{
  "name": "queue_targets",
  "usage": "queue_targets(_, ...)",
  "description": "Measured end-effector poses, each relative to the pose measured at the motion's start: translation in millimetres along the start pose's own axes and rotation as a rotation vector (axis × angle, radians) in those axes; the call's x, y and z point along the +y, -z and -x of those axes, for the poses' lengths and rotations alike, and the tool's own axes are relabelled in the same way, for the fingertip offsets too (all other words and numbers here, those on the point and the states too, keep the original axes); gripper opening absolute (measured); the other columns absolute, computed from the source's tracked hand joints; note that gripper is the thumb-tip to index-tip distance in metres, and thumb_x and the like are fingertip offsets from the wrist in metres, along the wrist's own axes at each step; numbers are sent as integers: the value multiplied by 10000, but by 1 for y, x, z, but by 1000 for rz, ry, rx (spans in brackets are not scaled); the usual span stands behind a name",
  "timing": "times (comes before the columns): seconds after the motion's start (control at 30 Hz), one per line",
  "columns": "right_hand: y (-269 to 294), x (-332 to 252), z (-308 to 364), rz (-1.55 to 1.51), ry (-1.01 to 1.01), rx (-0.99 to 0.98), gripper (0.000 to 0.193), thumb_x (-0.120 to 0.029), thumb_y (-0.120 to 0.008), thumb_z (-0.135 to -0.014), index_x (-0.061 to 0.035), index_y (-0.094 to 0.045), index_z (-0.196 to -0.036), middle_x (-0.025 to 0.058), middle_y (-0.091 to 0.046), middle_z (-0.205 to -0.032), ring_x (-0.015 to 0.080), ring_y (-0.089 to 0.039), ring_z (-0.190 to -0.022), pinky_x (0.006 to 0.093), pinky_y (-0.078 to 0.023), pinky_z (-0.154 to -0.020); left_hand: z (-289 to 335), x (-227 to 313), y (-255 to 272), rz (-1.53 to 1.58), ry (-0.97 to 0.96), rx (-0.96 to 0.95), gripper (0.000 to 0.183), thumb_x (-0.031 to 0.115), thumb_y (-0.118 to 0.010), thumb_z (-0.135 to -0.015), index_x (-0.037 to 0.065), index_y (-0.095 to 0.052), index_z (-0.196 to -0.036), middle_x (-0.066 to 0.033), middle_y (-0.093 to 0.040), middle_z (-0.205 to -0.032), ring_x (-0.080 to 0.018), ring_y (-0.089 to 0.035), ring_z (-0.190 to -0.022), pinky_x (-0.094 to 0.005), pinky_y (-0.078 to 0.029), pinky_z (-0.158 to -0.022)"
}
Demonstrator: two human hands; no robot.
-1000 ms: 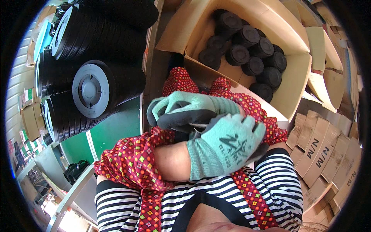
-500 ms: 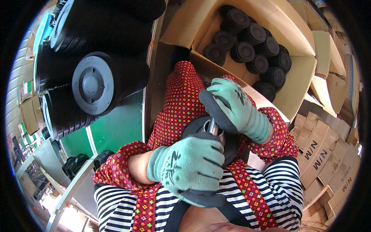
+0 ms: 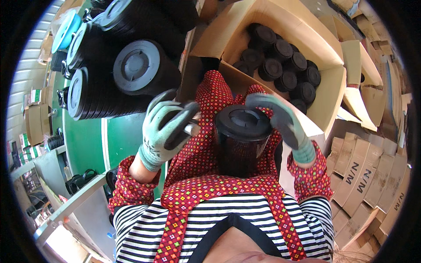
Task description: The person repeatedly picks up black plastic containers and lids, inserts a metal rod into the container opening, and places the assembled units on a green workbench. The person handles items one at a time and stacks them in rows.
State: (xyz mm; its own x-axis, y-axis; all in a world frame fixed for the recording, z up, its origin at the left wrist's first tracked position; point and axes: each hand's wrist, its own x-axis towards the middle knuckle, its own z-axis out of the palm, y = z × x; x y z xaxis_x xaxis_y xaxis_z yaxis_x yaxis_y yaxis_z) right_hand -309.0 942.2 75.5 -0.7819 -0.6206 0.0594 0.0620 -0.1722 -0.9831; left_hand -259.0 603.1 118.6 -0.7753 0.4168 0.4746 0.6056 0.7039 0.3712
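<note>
A black spool [image 3: 244, 122] stands on my lap, its flat round end facing up. My right hand [image 3: 285, 120], in a green and black glove, is at the right rim of the spool with its fingers stretched out; whether it touches cannot be made out. To the left of the spool, my gloved left hand [image 3: 169, 125] is raised and closed around a short silver metal rod [image 3: 191, 129]. Most of that rod is hidden by the fingers.
Big spools of black strand with grey ends [image 3: 137, 66] stack at the far left over a green surface [image 3: 127, 142]. An open cardboard box [image 3: 335, 87] ahead holds several black spools [image 3: 270, 69]. Flattened cartons [image 3: 355, 171] are piled at right.
Both hands were together on the metal rod at the spool. My left hand has moved away leftward with the rod, and the right has let go. The spool's top now shows whole.
</note>
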Motion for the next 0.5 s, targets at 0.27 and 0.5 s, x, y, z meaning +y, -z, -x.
queue_targets(0.27,-20,19,22,547,53,68,793,-337,-940,-720,-12,-633,-1375,157,-623,-1399,339,-555,-1366,455,-401,-1181,156,-70,-37,-419,386,-79,562,148,-803,-800,131,-699,-1352,-120,-617,-883,-393,-597,-947,-513,-477,-927)
queue_targets(0.5,-4,43,16,244,-17,316,582,-182,-863,-814,28,-648,-1312,105,-675,-1283,220,-644,-1184,353,-512,-1046,171,-99,-69,-311,547,-170,716,306,-842,-785,85,-588,-1416,-184,-594,-1295,-400,-541,-1256,-595,-325,-1171)
